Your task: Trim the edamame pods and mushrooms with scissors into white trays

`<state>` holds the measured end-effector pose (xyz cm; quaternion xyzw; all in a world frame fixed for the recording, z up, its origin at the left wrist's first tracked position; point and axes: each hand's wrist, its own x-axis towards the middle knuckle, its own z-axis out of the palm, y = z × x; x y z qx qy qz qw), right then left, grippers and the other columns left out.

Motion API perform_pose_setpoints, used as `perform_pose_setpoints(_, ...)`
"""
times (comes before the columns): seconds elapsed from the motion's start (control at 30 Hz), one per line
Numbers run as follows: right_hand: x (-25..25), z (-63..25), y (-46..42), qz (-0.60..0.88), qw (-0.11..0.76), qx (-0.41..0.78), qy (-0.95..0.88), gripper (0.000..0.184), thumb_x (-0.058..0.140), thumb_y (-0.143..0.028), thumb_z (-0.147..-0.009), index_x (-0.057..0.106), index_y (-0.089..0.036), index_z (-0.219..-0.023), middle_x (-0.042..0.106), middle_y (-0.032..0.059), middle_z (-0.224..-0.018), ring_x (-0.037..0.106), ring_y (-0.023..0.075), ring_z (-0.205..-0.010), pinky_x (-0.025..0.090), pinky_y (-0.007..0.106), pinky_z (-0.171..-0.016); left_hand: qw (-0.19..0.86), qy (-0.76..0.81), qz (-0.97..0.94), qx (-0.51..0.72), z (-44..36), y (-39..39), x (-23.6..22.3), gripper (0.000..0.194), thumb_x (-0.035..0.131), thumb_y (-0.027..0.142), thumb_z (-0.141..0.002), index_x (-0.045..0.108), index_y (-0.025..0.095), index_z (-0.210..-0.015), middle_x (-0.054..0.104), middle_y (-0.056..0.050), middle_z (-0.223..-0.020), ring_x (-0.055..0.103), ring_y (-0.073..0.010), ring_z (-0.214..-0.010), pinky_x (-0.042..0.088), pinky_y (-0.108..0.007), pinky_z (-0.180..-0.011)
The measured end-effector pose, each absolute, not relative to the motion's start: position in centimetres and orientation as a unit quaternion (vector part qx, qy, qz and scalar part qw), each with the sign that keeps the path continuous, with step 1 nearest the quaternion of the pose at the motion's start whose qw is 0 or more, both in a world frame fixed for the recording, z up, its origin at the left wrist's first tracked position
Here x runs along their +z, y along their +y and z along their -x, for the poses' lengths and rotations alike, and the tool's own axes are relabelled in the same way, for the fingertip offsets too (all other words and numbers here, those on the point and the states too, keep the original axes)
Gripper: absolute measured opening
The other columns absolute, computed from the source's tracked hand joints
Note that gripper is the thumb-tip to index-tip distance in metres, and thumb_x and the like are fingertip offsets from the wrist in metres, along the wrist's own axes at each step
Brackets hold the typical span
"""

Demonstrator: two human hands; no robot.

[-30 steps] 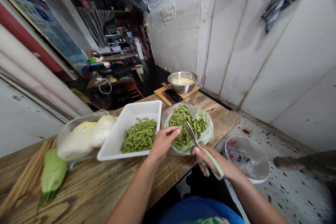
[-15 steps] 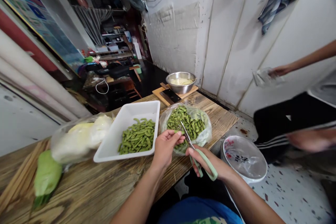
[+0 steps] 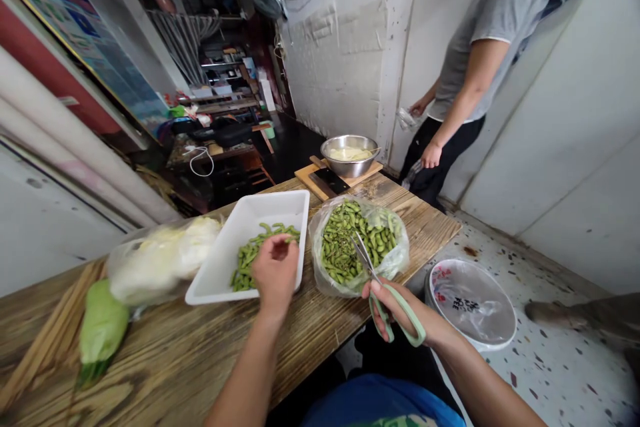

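Observation:
My left hand (image 3: pixel 275 270) is over the white tray (image 3: pixel 205 288), with thumb and fingers curled together in a pinch. A bit of green at the fingertips looks like an edamame pod (image 3: pixel 291 238), partly hidden. Beneath and beside this hand lies a pile of edamame pods (image 3: pixel 243 270). My right hand (image 3: pixel 397 310) grips scissors (image 3: pixel 409 320) by their pale green handles. Their blades are slightly apart and point over a clear plastic bag (image 3: pixel 401 255) full of edamame pods (image 3: pixel 345 230).
On the wooden table (image 3: pixel 200 360) are a green gourd (image 3: pixel 101 320), wooden sticks (image 3: pixel 55 330), a bagged pale vegetable (image 3: pixel 160 260), and a cleaver (image 3: pixel 330 181) beside a steel bowl (image 3: pixel 350 159). A lined bin (image 3: pixel 473 303) stands right. Another person (image 3: pixel 465 87) stands behind the table's far corner.
My left hand has moved left from the scissor tips to above the tray. My right hand still holds the scissors over the bag. A person has come in from the right and moved farther back.

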<state>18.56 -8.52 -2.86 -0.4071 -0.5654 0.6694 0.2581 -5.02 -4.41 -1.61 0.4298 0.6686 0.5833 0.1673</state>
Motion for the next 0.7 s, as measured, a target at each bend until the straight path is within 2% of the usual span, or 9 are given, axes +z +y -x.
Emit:
perform_pose_setpoints(0.07,-2.9,-18.9,-8.4,0.381,0.266,0.695,-0.549,0.071,0.044,-0.087,-0.08,0.051,-0.019,-0.098,0.055,-0.0046,-0.059,0.054,0.0118,-0.049,0.044,0.024,-0.051,0.02,0.711,-0.515,0.478,7.3,-3.9,-0.6,0.027,0.063,0.026,-0.078,0.072,0.019,-0.102,0.068,-0.014,-0.114,0.06,-0.0313,-0.111,0.043,-0.051,-0.103)
perform_pose_setpoints(0.13,-2.9,-19.0,-8.3,0.376,0.269,0.709,-0.533,0.072,0.044,-0.088,-0.078,0.05,-0.019,-0.1,0.055,-0.0046,-0.06,0.054,0.0128,-0.051,0.044,0.026,-0.053,-0.026,0.693,-0.604,0.393,7.9,-3.5,0.2,0.026,0.06,0.023,-0.082,0.075,0.021,-0.102,0.066,-0.014,-0.123,0.055,-0.0328,-0.119,0.037,-0.052,-0.107)
perform_pose_setpoints(0.27,-2.4,-18.9,-8.3,0.393,0.26,0.693,-0.546,0.073,0.041,-0.088,-0.079,0.05,-0.019,-0.1,0.054,-0.0044,-0.058,0.053,0.0136,-0.049,0.043,0.026,-0.051,0.09,0.564,-0.803,0.172,5.4,-2.9,0.6,0.023,0.057,0.014,-0.085,0.077,0.026,-0.088,0.075,-0.007,-0.101,0.062,-0.0276,-0.107,0.028,-0.055,-0.108)
perform_pose_setpoints(0.37,-2.0,-19.1,-8.4,0.398,0.253,0.679,-0.562,0.071,0.042,-0.088,-0.08,0.049,-0.019,-0.097,0.054,-0.004,-0.059,0.053,0.0137,-0.05,0.044,0.027,-0.052,0.104,0.541,-0.833,0.055,3.5,-2.8,0.3,0.021,0.06,0.009,-0.079,0.076,0.022,-0.078,0.075,-0.011,-0.09,0.062,-0.0311,-0.102,0.026,-0.059,-0.103)
perform_pose_setpoints(0.57,-2.6,-19.4,-8.3,0.398,0.256,0.669,-0.573,0.065,0.042,-0.086,-0.081,0.045,-0.022,-0.086,0.053,-0.0041,-0.059,0.054,0.0135,-0.048,0.044,0.027,-0.05,0.067,0.539,-0.84,0.009,2.7,-2.2,0.7,0.024,0.055,0.006,-0.077,0.07,0.019,-0.063,0.071,-0.013,-0.081,0.06,-0.0315,-0.096,0.031,-0.055,-0.097)
perform_pose_setpoints(0.63,-2.8,-19.4,-8.3,0.394,0.256,0.67,-0.576,0.065,0.043,-0.086,-0.082,0.045,-0.021,-0.087,0.052,-0.0047,-0.058,0.053,0.0131,-0.046,0.043,0.026,-0.049,0.107,0.528,-0.841,0.058,2.6,-1.8,1.1,0.021,0.056,0.011,-0.081,0.069,0.019,-0.066,0.071,-0.01,-0.08,0.061,-0.0289,-0.093,0.032,-0.053,-0.099)
perform_pose_setpoints(0.7,-2.8,-19.4,-8.3,0.395,0.257,0.669,-0.575,0.065,0.042,-0.086,-0.081,0.046,-0.021,-0.088,0.052,-0.0049,-0.058,0.053,0.0128,-0.047,0.043,0.025,-0.049,0.191,0.515,-0.822,0.149,2.4,-1.6,1.1,0.017,0.055,0.02,-0.086,0.068,0.021,-0.076,0.072,-0.006,-0.082,0.063,-0.0242,-0.089,0.038,-0.046,-0.097)
